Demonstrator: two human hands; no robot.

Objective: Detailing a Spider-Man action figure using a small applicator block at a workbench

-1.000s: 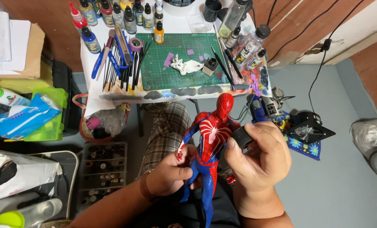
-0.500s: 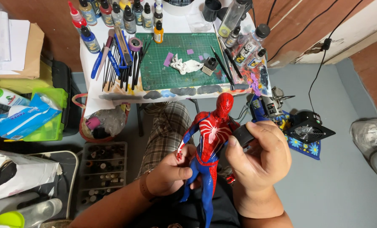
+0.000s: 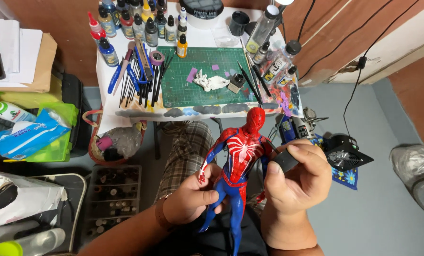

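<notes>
Here your left hand [image 3: 193,199] is wrapped around the hips of the red and blue figure [image 3: 238,161], keeping it upright over your lap, while your right hand [image 3: 295,178] pinches a small black block [image 3: 285,161] against its arm. Beyond, the desk [image 3: 126,106] carries a green cutting mat [image 3: 207,78], with paint bottles [image 3: 140,23] along its far edge.

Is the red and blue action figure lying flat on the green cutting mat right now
No, the action figure is held upright off the table by the left hand, while the green cutting mat carries only small bits.
</notes>
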